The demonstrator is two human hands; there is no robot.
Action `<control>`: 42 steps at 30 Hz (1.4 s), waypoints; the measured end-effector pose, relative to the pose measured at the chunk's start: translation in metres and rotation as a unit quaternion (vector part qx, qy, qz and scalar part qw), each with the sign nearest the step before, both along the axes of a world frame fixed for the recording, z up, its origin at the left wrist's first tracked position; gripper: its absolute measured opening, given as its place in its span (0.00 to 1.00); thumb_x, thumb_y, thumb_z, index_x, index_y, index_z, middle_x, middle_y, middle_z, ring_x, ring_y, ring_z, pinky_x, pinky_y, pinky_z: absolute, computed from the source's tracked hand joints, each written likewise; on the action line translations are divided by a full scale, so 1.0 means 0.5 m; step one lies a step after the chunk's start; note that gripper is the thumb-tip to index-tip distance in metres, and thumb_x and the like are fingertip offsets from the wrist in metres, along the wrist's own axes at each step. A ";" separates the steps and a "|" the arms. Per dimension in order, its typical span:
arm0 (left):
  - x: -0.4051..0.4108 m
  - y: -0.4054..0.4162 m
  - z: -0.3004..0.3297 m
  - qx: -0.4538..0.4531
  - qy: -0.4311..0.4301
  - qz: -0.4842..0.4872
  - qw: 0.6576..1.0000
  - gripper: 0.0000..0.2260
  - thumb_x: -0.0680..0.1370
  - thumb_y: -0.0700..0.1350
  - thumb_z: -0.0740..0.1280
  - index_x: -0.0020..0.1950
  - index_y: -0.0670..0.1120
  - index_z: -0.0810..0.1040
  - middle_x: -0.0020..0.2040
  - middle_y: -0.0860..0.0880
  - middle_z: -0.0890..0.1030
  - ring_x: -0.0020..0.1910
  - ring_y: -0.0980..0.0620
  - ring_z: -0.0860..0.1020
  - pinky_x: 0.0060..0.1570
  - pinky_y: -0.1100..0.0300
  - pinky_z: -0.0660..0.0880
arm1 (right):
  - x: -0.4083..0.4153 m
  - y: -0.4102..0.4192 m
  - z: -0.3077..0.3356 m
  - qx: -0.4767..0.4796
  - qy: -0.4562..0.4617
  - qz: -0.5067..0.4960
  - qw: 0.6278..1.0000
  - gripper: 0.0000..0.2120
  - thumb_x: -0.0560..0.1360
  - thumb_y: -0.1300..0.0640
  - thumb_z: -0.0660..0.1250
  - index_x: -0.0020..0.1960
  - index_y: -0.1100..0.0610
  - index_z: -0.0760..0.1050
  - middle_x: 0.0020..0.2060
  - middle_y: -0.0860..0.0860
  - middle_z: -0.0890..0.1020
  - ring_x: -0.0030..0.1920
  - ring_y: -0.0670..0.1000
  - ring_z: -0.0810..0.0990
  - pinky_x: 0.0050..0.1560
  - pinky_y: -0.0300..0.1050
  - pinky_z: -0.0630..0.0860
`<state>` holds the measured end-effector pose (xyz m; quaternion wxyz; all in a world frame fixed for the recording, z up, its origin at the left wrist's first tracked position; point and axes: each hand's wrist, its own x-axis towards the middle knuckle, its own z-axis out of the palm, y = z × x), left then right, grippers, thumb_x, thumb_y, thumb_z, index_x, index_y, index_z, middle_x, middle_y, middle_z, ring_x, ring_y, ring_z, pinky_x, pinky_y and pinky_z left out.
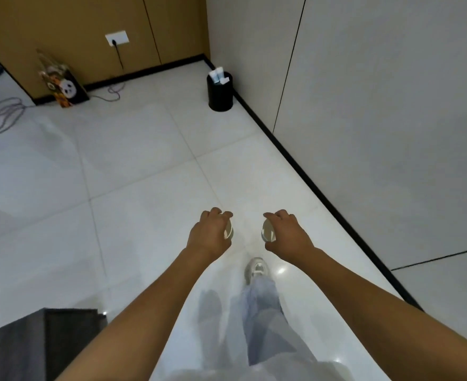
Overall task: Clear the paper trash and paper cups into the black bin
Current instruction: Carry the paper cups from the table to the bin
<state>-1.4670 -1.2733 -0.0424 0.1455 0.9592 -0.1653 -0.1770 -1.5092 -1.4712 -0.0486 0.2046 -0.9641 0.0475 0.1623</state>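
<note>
Left hand [209,235] grips one paper cup [229,231], right hand [287,233] grips another cup [268,232]; black bin [220,92] well ahead on floor [133,166], paper inside.

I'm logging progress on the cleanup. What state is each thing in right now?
Left hand: grips a paper cup from above.
Right hand: grips a second paper cup from above.
Black bin: upright by the wall, open-topped, white paper items sticking out of it.
Gift bag: standing against the wooden wall.
Cable: plugged into the wall socket.
</note>
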 end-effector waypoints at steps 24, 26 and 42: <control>1.314 -0.183 0.011 0.010 0.013 0.046 0.999 0.27 0.75 0.46 0.68 0.73 0.50 0.64 0.68 0.50 0.67 0.67 0.49 0.64 0.58 0.53 0.73 | 1.366 -0.188 0.000 0.054 0.012 -0.004 0.998 0.35 0.70 0.55 0.71 0.74 0.51 0.61 0.66 0.52 0.66 0.66 0.54 0.64 0.58 0.50 0.74; 1.443 -0.187 0.026 0.021 0.000 0.034 0.999 0.27 0.75 0.46 0.68 0.73 0.50 0.64 0.69 0.49 0.67 0.67 0.48 0.64 0.57 0.52 0.74 | 1.480 -0.188 0.004 0.062 0.007 -0.007 0.998 0.35 0.70 0.55 0.71 0.74 0.52 0.61 0.66 0.52 0.66 0.66 0.54 0.64 0.58 0.49 0.74; 2.184 -0.368 0.000 -0.026 0.032 0.114 0.993 0.26 0.75 0.47 0.69 0.72 0.50 0.65 0.68 0.48 0.67 0.66 0.47 0.66 0.57 0.53 0.73 | 2.257 -0.367 -0.019 0.040 0.031 0.041 0.998 0.36 0.70 0.54 0.71 0.74 0.53 0.60 0.66 0.55 0.66 0.65 0.57 0.66 0.61 0.48 0.70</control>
